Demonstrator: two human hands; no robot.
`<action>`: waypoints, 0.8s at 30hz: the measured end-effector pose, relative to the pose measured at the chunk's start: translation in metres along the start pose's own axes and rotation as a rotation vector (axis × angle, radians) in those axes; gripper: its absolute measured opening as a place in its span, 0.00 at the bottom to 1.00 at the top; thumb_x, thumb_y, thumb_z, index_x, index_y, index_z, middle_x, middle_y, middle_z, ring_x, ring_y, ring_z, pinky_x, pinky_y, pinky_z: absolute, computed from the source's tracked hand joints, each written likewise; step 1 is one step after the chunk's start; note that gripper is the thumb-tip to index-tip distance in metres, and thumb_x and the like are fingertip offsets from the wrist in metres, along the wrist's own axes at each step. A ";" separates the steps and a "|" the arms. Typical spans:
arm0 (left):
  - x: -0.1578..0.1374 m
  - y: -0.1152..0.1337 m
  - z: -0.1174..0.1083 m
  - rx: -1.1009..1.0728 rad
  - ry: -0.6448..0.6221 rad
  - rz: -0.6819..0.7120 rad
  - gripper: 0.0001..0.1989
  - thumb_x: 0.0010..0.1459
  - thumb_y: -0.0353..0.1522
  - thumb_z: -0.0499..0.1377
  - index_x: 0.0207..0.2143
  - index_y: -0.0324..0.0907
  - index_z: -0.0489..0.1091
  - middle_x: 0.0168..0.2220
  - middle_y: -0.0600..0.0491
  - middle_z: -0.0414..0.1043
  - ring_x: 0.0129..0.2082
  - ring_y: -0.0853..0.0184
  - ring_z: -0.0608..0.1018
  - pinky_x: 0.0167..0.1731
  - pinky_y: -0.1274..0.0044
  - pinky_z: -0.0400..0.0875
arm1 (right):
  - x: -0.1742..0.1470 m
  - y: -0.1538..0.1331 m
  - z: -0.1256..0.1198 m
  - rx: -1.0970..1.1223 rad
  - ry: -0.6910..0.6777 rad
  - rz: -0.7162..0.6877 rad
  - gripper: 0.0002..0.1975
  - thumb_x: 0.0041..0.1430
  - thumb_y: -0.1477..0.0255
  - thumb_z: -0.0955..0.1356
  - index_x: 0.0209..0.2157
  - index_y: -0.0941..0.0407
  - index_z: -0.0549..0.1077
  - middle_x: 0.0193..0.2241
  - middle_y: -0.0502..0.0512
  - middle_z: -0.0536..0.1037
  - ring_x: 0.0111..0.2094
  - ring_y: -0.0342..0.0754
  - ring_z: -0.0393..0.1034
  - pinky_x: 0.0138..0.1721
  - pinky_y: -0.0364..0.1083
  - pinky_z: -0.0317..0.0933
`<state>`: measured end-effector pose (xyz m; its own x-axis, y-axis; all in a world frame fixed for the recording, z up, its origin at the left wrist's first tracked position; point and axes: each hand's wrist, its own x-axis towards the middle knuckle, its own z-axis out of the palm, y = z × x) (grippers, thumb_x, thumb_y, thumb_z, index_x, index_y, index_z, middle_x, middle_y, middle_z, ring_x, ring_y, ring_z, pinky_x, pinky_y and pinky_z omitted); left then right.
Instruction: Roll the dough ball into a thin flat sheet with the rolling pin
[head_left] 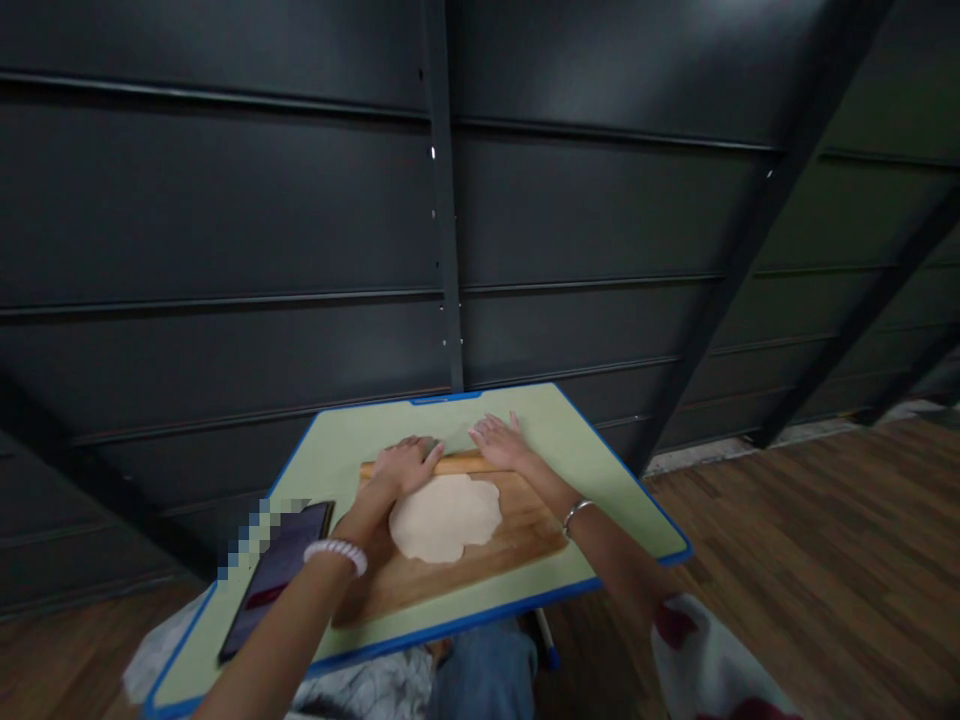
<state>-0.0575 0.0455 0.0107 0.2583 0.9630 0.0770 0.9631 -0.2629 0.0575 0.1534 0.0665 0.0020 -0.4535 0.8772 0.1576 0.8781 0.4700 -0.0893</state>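
A wooden rolling pin (459, 464) lies crosswise near the far edge of a wooden board (517, 520). My left hand (405, 464) curves over the pin's left part, fingers bent across it. On its right part rests the palm of my right hand (498, 442), with the fingers stretched out and apart beyond the pin. Just on the near side of the pin, a thin, pale sheet of dough (446, 518) with a wavy outline lies flat on the board. A greyish patch between the hands, past the pin, is too unclear to name.
The board lies on a small pale-green table (600, 490) with blue edging. A dark phone or tablet (281, 575) lies at the table's left, beside my left forearm. A dark panelled wall (300, 220) stands behind the table; wooden floor (795, 530) shows at right.
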 end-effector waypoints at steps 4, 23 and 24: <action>0.018 -0.003 0.005 0.013 -0.032 -0.014 0.30 0.61 0.48 0.36 0.47 0.43 0.69 0.48 0.45 0.72 0.48 0.59 0.74 0.46 0.67 0.65 | 0.002 0.001 0.001 0.032 0.004 0.008 0.24 0.69 0.65 0.48 0.53 0.56 0.65 0.56 0.60 0.65 0.61 0.53 0.49 0.58 0.68 0.30; -0.029 -0.003 0.008 0.034 0.054 0.087 0.26 0.63 0.41 0.37 0.56 0.44 0.62 0.58 0.47 0.63 0.60 0.59 0.60 0.60 0.59 0.44 | -0.085 -0.072 -0.005 0.034 0.163 0.093 0.25 0.66 0.66 0.54 0.57 0.68 0.61 0.57 0.68 0.63 0.60 0.53 0.54 0.61 0.51 0.44; -0.034 -0.002 0.008 0.029 0.058 0.090 0.26 0.63 0.42 0.37 0.57 0.44 0.62 0.57 0.47 0.63 0.60 0.58 0.59 0.59 0.59 0.44 | -0.094 -0.082 -0.005 0.018 0.165 0.089 0.24 0.65 0.68 0.55 0.57 0.68 0.61 0.57 0.69 0.62 0.60 0.54 0.53 0.61 0.51 0.43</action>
<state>-0.0678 0.0142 0.0001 0.3399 0.9302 0.1384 0.9382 -0.3456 0.0186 0.1252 -0.0551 -0.0007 -0.3421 0.8881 0.3069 0.9100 0.3946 -0.1275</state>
